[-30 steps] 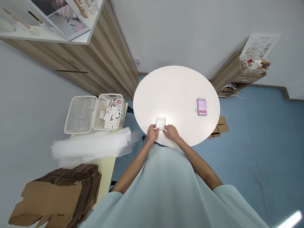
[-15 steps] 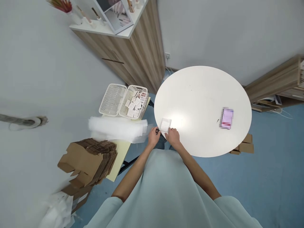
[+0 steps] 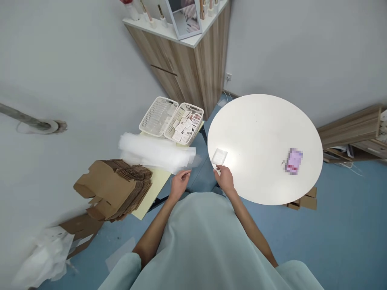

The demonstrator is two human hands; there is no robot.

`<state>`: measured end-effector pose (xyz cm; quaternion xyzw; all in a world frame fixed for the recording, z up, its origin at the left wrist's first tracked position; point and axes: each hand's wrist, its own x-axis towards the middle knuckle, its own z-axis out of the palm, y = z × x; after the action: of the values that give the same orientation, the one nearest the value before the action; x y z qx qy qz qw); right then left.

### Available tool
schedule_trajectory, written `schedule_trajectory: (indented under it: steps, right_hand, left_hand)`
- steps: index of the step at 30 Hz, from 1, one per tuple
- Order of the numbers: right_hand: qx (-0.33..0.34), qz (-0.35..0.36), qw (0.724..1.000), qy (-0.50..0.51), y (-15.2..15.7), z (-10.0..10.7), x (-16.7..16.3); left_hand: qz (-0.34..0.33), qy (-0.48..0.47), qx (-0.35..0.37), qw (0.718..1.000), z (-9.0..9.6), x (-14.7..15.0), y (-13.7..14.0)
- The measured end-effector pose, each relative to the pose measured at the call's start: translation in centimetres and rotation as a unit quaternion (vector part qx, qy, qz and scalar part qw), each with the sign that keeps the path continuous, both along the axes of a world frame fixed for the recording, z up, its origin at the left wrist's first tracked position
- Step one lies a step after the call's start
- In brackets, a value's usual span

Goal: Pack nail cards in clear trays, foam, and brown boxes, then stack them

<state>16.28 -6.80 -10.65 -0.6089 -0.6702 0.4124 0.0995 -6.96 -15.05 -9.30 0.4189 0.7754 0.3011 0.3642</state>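
Observation:
A small flat, whitish translucent packet (image 3: 219, 156) lies near the left edge of the round white table (image 3: 266, 121). My right hand (image 3: 225, 178) is at the packet's near edge, thumb and forefinger apart; whether the fingertips touch it I cannot tell. Away from the table, my left hand (image 3: 179, 184) has its fingers stretched out with nothing in them. Just beyond those fingers lies a pile of white translucent packing sheets (image 3: 157, 151), on a pale yellow side table (image 3: 157, 185).
Two white baskets (image 3: 155, 133) stand behind the sheets, one holding small cards (image 3: 184, 128), the other clear items. Flattened brown cartons (image 3: 111, 189) are stacked at the left. A blurred purple object (image 3: 294, 161) lies on the round table. A wooden cabinet (image 3: 193, 68) stands behind.
My left hand has left the packet and moved left toward the white sheets. My right hand stays beside the packet. The camera view has turned left.

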Motion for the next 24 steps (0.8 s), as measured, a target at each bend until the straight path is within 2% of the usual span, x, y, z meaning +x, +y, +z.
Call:
schedule_trajectory:
  steps: [4, 9, 13, 16, 19, 24]
  right_hand:
    - [0.036, 0.010, 0.999, 0.033, -1.9, 1.6, -3.0]
    - [0.056, 0.041, 0.996, 0.064, -5.6, 3.4, -9.3]
    - [0.053, 0.097, 0.991, 0.075, -9.5, 4.3, -14.8]
    - [0.042, 0.143, 0.987, 0.057, -12.1, 4.5, -18.1]
    - [0.037, 0.177, 0.983, 0.034, -14.1, 4.6, -20.5]
    - [0.038, 0.211, 0.977, 0.006, -16.0, 4.9, -24.1]
  left_hand:
    - [0.004, -0.015, 0.034, 0.999, 1.2, -3.8, -3.0]
    - [0.026, 0.102, 0.065, 0.992, 0.8, -12.7, -9.8]
    - [0.057, 0.204, -0.006, 0.977, -1.2, -20.8, -16.1]
    - [0.055, 0.230, -0.082, 0.968, -2.8, -25.5, -19.3]
    - [0.035, 0.224, -0.102, 0.969, -3.9, -28.0, -20.9]
    - [0.005, 0.210, -0.068, 0.975, -4.7, -28.6, -21.6]
